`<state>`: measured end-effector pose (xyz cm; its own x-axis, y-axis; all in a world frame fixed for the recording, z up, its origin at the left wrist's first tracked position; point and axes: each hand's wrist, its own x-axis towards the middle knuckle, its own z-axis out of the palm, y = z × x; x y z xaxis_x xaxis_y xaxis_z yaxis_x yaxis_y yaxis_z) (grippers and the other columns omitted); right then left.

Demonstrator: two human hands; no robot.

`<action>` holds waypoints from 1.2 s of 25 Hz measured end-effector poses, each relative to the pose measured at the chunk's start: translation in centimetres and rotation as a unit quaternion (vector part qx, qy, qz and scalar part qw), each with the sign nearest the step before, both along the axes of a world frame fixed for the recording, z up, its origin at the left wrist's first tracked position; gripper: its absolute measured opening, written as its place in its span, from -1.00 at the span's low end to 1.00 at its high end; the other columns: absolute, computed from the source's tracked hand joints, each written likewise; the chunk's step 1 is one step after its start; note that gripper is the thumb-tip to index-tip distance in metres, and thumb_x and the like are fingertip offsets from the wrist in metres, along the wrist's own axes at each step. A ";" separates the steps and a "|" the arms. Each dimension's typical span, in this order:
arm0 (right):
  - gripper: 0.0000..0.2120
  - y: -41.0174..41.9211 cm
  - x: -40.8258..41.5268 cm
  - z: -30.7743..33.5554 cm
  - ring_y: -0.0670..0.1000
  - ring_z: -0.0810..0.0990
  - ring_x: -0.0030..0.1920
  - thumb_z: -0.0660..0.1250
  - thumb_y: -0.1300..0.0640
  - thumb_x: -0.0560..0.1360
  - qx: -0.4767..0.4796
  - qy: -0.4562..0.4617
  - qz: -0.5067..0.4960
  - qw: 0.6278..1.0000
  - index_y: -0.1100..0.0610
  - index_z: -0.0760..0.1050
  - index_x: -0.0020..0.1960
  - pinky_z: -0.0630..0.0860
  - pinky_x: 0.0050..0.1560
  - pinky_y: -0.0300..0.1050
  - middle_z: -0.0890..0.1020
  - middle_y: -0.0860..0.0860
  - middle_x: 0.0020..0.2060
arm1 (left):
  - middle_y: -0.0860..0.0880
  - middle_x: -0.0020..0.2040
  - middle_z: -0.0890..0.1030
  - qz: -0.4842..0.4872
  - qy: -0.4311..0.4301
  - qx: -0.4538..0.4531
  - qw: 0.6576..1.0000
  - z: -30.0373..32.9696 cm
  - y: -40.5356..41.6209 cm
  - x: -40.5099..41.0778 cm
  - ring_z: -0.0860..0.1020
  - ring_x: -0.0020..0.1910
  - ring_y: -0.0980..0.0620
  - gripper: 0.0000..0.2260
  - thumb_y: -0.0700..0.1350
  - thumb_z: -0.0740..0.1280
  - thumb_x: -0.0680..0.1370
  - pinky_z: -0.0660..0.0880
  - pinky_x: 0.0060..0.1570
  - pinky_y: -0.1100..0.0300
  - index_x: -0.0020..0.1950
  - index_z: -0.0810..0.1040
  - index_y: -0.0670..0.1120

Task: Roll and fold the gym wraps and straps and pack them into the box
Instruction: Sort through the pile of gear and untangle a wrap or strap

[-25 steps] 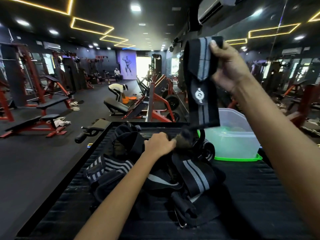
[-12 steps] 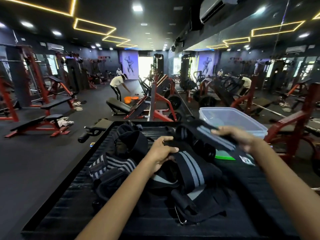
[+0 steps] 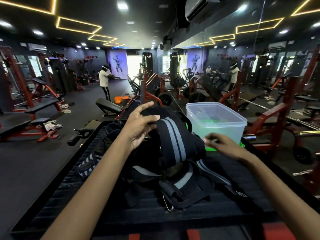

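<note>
My left hand (image 3: 140, 125) grips the upper end of a black wrap with grey stripes (image 3: 171, 137) and holds it up over a heap of black straps and wraps (image 3: 173, 179) on the black ribbed table (image 3: 69, 186). My right hand (image 3: 223, 144) is blurred, low over the heap's right side, just in front of the clear plastic box (image 3: 216, 118). Whether its fingers pinch anything is unclear. The box stands on its green lid (image 3: 210, 148) at the table's back right.
A striped wrap (image 3: 86, 166) lies at the heap's left edge. A metal clip (image 3: 168, 207) pokes out at the heap's front. Red gym benches and machines fill the floor to the left and right. A person (image 3: 104, 84) stands far back.
My left hand has risen from the heap, lifting a striped wrap. My right hand, which held a wrap high and then brought it down, is now low beside the box with no wrap visible in it.
</note>
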<state>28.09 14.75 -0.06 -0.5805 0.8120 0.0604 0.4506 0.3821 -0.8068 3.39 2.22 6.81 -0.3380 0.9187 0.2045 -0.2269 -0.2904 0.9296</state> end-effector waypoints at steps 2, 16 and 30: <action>-0.41 -1.8 -1.2 2.3 -0.02 0.58 0.17 0.35 -0.39 0.33 -0.093 0.169 0.107 0.975 0.04 0.59 0.12 0.51 0.17 -0.05 0.64 -0.02 0.11 | -0.02 -0.15 0.62 0.004 -0.007 0.013 1.000 0.4 0.1 0.8 0.62 -0.31 0.14 -0.51 -0.47 0.28 0.49 0.55 -0.37 0.35 0.38 0.39 -0.14; -0.76 -5.4 -2.6 5.7 0.06 0.62 -0.44 0.43 0.07 0.47 -0.120 0.175 0.235 0.949 0.16 0.52 -0.30 0.55 -0.28 -0.18 0.57 0.12 -0.51 | -0.11 -0.14 0.65 0.108 -0.140 0.143 0.974 3.3 0.8 -1.3 0.64 -0.24 0.04 -0.73 -0.31 0.37 0.50 0.62 -0.15 0.14 0.18 0.50 -0.20; -0.47 -6.1 -5.2 5.5 0.10 0.63 0.01 0.58 0.02 0.29 -0.081 0.216 0.233 0.945 0.31 0.55 0.11 0.57 0.00 -0.13 0.66 0.15 0.00 | -0.01 0.10 0.53 0.092 0.001 0.098 0.991 2.9 1.9 1.5 0.54 0.04 0.03 -0.37 -0.41 0.38 0.45 0.54 0.08 0.14 0.45 0.26 -0.11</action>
